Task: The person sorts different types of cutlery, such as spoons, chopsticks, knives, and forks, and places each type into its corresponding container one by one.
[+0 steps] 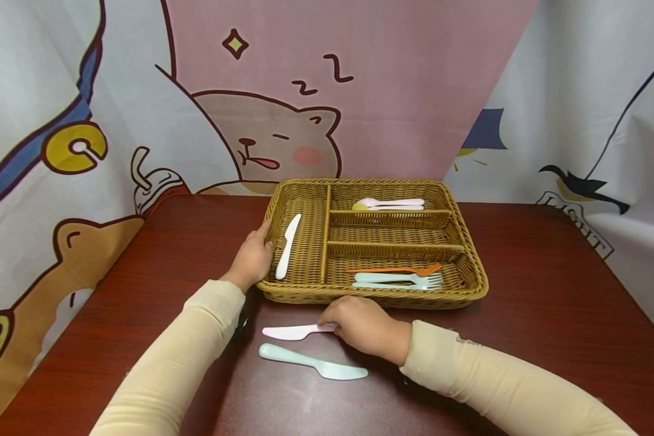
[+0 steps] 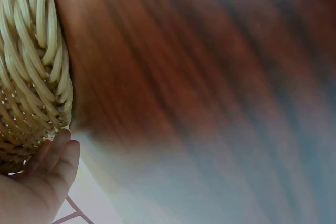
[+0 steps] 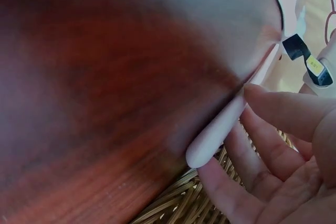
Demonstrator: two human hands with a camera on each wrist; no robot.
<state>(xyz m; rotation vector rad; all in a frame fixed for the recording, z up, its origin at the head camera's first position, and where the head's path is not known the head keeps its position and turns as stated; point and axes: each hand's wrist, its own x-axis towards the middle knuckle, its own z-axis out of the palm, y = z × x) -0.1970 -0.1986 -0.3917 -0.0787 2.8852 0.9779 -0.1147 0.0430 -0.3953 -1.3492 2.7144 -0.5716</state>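
Note:
My left hand (image 1: 252,257) rests against the left side of a woven cutlery basket (image 1: 309,254). In the left wrist view its fairly straight fingers touch the wicker wall (image 2: 31,61). In front of the basket, my right hand (image 1: 365,327) pinches a pale pink knife (image 1: 291,332) by the handle, low over the table. The right wrist view shows the thumb on top of that handle (image 3: 218,132) and fingers beneath it. Nearer to me lies a mint-green knife (image 1: 316,363), blade to the right. A white knife (image 1: 289,245) sits in the basket's long left compartment.
The back right compartment holds pink spoons (image 1: 398,203) and a yellow-ended piece (image 1: 360,206). In the front right one are an orange fork (image 1: 392,270) and mint cutlery (image 1: 384,278). Wooden dividers (image 1: 395,247) separate them. A printed curtain (image 1: 414,72) hangs behind the dark red table (image 1: 528,290).

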